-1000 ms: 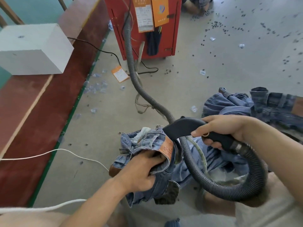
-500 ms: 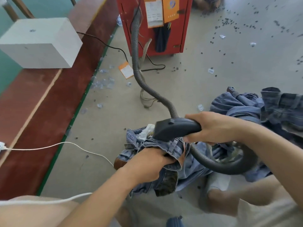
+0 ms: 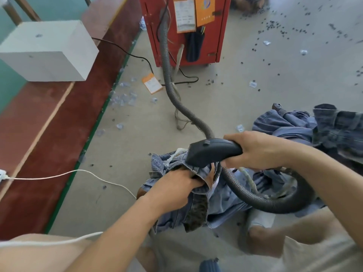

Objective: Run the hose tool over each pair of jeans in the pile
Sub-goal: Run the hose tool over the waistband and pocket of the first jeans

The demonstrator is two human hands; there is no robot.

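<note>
My left hand (image 3: 172,190) grips the bunched waistband of a blue pair of jeans (image 3: 198,209) at the centre of the view. My right hand (image 3: 255,150) holds the black hose tool (image 3: 212,152) by its handle, with the nozzle end pressed down onto the denim just above my left hand. The ribbed grey hose (image 3: 261,201) loops from the handle under my right forearm. Its far run climbs to the red machine (image 3: 186,30). More jeans (image 3: 318,130) lie piled at the right.
A red-brown platform (image 3: 59,134) with a white block (image 3: 47,52) runs along the left. A white cable (image 3: 78,172) crosses the floor toward me. Small dark bits, clear plastic scraps and an orange tag (image 3: 151,83) litter the concrete floor. My knees show at the bottom.
My right hand has swung the hose tool leftward and down, from beside the jeans onto the waistband. The left hand keeps its grip on the jeans.
</note>
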